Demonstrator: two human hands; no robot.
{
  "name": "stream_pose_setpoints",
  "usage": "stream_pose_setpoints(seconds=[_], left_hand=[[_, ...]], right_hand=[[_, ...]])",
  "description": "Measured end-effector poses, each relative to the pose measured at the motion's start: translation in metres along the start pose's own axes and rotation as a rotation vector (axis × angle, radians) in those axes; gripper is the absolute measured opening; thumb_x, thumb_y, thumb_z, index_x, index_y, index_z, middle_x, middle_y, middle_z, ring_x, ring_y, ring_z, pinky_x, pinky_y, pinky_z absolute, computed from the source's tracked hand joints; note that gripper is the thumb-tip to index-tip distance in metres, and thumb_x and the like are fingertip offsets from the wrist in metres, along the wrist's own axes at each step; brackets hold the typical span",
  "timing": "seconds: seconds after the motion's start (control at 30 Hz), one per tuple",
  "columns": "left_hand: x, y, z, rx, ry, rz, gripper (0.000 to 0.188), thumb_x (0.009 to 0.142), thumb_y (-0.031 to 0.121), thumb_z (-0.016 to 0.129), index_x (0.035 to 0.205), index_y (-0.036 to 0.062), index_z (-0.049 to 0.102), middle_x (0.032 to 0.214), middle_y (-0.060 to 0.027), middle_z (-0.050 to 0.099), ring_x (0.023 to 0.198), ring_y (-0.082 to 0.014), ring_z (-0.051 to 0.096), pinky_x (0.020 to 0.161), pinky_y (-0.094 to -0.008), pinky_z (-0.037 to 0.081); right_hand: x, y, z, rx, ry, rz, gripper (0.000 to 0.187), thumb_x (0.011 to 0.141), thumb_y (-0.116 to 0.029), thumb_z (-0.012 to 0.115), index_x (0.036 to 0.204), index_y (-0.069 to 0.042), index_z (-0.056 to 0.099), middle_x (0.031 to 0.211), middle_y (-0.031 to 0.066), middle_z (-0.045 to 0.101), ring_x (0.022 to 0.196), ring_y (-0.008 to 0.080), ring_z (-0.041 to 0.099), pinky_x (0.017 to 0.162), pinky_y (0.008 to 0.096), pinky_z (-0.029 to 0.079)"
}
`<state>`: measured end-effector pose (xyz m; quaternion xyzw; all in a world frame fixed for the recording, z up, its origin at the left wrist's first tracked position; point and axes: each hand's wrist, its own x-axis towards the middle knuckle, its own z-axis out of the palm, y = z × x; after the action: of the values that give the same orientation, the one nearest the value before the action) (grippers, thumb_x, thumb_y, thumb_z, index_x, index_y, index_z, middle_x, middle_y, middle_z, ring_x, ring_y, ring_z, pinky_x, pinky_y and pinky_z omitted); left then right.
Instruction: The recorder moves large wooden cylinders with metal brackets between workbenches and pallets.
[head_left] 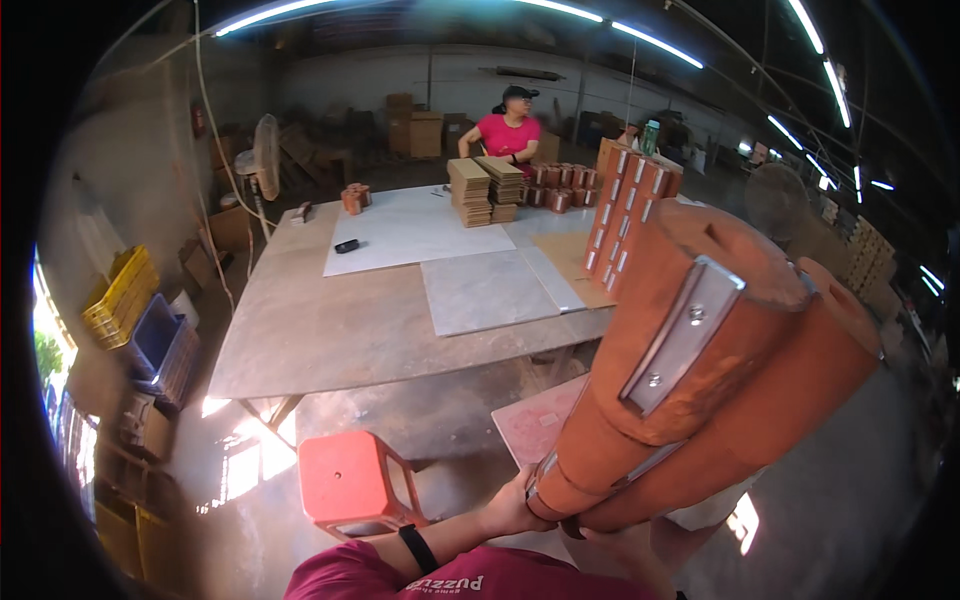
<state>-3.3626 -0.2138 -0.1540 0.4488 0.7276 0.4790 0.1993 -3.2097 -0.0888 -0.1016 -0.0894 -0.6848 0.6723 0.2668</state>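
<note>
Two tall stacks of reddish-brown round wooden-looking pieces (650, 440) lean up to the right across my front. A metal plate (690, 325) with two screws lies along the side of the top piece, and its top face has a slot. My left hand (515, 505) wraps round the bottom of the nearer stack, a black band on its wrist. From below, my right hand (625, 550) supports the lower end of the stacks. Its fingers are partly hidden under the pieces.
A big table (330, 335) stands ahead, with white sheets, a small black dish (346, 246), piled brown boards (470, 195) and more reddish-brown stacks (625, 215). Behind it is a person (510, 132) in pink. A red stool (345, 475) stands near my left; crates (160, 340) line the left wall.
</note>
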Motion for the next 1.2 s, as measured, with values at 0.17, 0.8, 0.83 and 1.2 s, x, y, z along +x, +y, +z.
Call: stream_pose_setpoints(seconds=[0.17, 0.8, 0.83, 1.2], left_hand=[[0.070, -0.029, -0.040, -0.062, -0.126, -0.053, 0.091, 0.049, 0.032, 0.077, 0.118, 0.0048, 0.025, 0.103, -0.0178, 0.052, 0.097, -0.0309, 0.052, 0.082, -0.0352, 0.042], [0.293, -0.091, -0.097, -0.237, -0.194, -0.066, 0.070, 0.054, 0.022, 0.077, 0.114, 0.0076, 0.045, 0.116, -0.0076, 0.047, 0.105, -0.0195, 0.046, 0.090, -0.0335, 0.036], [0.305, -0.095, -0.100, -0.274, -0.202, -0.056, 0.071, 0.053, 0.021, 0.078, 0.114, 0.0078, 0.044, 0.115, -0.0075, 0.048, 0.104, -0.0193, 0.047, 0.090, -0.0339, 0.036], [0.416, -0.144, -0.113, -0.132, -0.307, -0.051, 0.063, 0.057, 0.024, 0.074, 0.111, 0.0079, 0.047, 0.109, -0.0069, 0.050, 0.101, -0.0194, 0.048, 0.086, -0.0330, 0.039]], right_hand=[[0.073, -0.008, 0.020, -0.877, -0.023, -0.289, 0.037, 0.059, -0.003, 0.065, 0.094, -0.004, 0.053, 0.094, 0.0046, 0.056, 0.085, 0.0127, 0.054, 0.075, 0.0298, 0.043], [0.286, 0.088, -0.033, -0.258, 0.267, 0.111, 0.061, 0.052, -0.018, 0.076, 0.103, -0.001, 0.048, 0.094, 0.0102, 0.057, 0.084, 0.0172, 0.057, 0.070, 0.0287, 0.046], [0.297, 0.089, -0.032, -0.221, 0.287, 0.086, 0.060, 0.052, -0.020, 0.076, 0.102, -0.001, 0.049, 0.093, 0.0108, 0.058, 0.084, 0.0172, 0.058, 0.069, 0.0284, 0.046], [0.402, 0.185, -0.063, -0.250, 0.350, 0.164, 0.049, 0.059, -0.025, 0.069, 0.099, -0.002, 0.051, 0.090, 0.0093, 0.059, 0.087, 0.0174, 0.057, 0.072, 0.0287, 0.045]])
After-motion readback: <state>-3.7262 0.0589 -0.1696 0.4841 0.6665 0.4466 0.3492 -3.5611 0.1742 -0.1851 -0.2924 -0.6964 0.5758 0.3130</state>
